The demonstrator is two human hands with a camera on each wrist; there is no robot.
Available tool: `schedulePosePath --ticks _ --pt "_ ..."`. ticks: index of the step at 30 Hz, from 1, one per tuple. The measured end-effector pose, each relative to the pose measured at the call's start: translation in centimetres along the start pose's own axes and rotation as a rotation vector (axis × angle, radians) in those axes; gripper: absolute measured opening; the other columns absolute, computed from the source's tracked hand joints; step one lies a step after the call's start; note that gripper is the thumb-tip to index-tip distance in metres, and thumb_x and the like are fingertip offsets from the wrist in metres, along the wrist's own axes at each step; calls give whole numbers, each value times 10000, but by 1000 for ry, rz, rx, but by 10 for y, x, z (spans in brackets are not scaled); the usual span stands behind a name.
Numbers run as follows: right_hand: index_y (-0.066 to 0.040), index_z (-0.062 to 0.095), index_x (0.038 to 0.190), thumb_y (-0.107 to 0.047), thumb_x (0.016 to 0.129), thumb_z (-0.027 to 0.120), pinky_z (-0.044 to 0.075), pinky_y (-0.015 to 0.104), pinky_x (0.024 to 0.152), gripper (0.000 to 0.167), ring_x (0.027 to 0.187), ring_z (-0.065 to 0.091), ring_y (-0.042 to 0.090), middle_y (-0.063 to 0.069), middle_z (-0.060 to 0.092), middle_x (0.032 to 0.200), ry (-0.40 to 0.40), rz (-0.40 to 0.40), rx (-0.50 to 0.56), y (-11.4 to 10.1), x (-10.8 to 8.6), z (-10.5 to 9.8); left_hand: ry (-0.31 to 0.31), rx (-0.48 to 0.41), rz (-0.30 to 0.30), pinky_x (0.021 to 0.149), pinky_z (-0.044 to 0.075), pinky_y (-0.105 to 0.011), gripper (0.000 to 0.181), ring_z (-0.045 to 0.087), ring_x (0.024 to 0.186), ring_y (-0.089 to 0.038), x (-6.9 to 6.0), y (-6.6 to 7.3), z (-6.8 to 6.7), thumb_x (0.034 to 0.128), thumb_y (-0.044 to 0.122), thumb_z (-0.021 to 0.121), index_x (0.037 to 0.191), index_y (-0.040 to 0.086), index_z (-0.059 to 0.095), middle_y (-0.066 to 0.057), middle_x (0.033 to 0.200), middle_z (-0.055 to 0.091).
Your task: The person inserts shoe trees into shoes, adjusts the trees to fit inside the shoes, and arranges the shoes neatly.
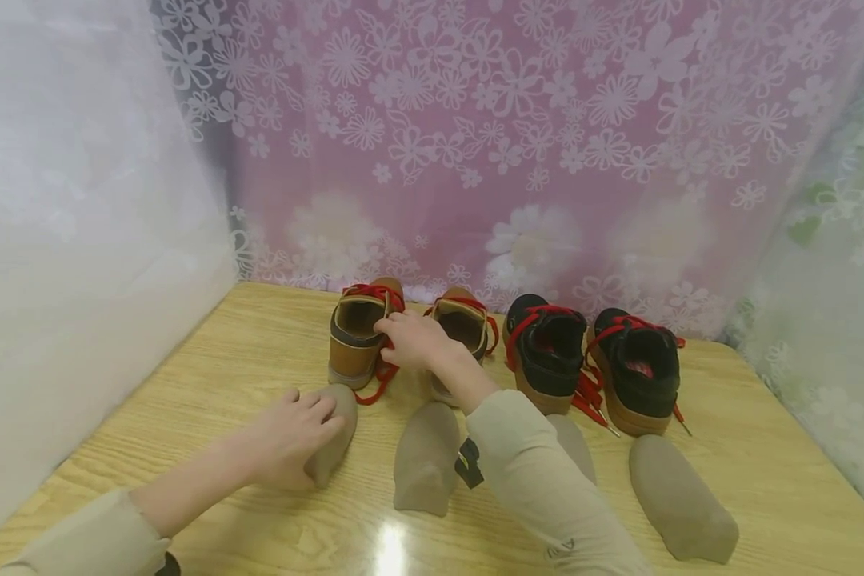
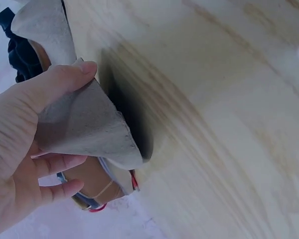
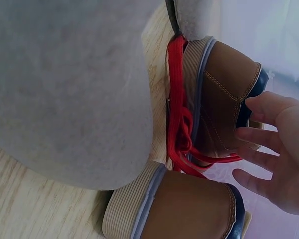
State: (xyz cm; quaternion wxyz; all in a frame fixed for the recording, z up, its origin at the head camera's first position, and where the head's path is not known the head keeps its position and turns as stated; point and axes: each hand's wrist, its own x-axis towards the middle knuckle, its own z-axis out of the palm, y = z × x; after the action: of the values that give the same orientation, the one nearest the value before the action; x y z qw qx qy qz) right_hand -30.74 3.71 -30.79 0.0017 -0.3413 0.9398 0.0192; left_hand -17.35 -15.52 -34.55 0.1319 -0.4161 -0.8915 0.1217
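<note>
Sleeves (image 1: pixel 554 480): pale, on both my forearms, the right one crossing the middle of the near side.
Fourth form (image 1: pixel 684 500): grey, flat on the surface (image 1: pixel 274 352) to the far right, rounded end toward the shoes.
Second form (image 1: pixel 426 456): grey too, lying between my two arms, just behind the right brown shoe (image 1: pixel 462 324).
Third form (image 1: pixel 576 444): partly hidden by my right sleeve, near the left black shoe (image 1: pixel 550 388).
Left hand (image 1: pixel 291 436): my grip grasps the first form (image 1: pixel 348 404), thumb over one edge, fingers at the other.
First form: grey, curved, one edge raised off the wood, just behind the left brown shoe (image 1: pixel 349 360).
Right hand (image 1: pixel 421 340): my grip is loose, fingers apart, their tips at the left brown shoe's collar; I cannot tell how firmly they touch.
Brown shoes: side by side, heels toward me, red laces (image 1: pixel 385 390) trailing between them.
Black shoes: to their right, heels also toward me, the right black shoe (image 1: pixel 641 400) outermost, red-laced as well.
Curtain (image 1: pixel 432 120): pink with white flowers, behind everything.
</note>
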Motion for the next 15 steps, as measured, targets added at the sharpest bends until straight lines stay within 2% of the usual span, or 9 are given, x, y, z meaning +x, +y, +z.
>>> schedulePosePath --ticks 9,15 --pt "-183 560 1239 -274 889 585 443 383 857 363 1102 504 240 29 570 1194 2 -11 -15 1 1 0 18 -39 47 596 365 -317 570 439 706 -178 -4 -8 -11 532 390 814 923 115 503 -20 834 401" --pt "-187 562 1243 -282 890 587 429 369 869 366 1116 489 230 21 570 1201 -14 -5 -29 0 1 -2 14 -38 67 669 393 -342 579 475 763 -195 -5 -12 -24 535 377 798 977 94 552 -39 882 461"
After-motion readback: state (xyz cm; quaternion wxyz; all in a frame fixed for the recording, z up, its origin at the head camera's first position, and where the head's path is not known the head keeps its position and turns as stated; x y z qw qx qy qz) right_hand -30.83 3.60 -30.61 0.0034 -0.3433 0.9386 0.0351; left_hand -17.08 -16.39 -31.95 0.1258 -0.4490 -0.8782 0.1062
